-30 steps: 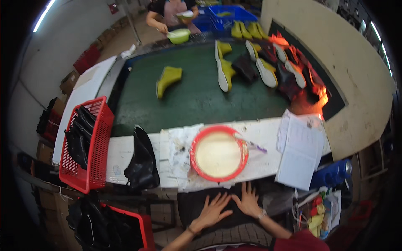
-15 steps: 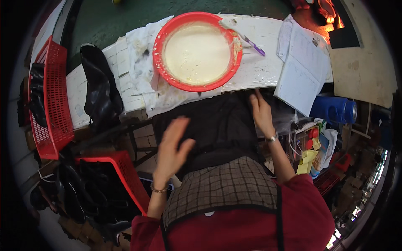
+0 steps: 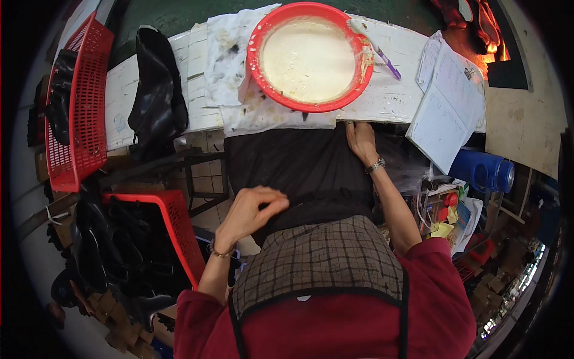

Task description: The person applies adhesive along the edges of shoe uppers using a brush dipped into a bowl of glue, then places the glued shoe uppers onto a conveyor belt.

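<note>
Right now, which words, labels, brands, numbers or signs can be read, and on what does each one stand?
None can be read clearly.
Notebook: its handwriting is too small to read.
White table: a faint bluish mark, too unclear to call writing.

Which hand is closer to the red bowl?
Right. The right hand is at the near edge of the table, just short of the red bowl; the left hand is farther back, near the lap.

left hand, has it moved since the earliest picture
Yes: judged against the red plastic basin, the left hand has moved leftward and back toward the person's body.
</note>
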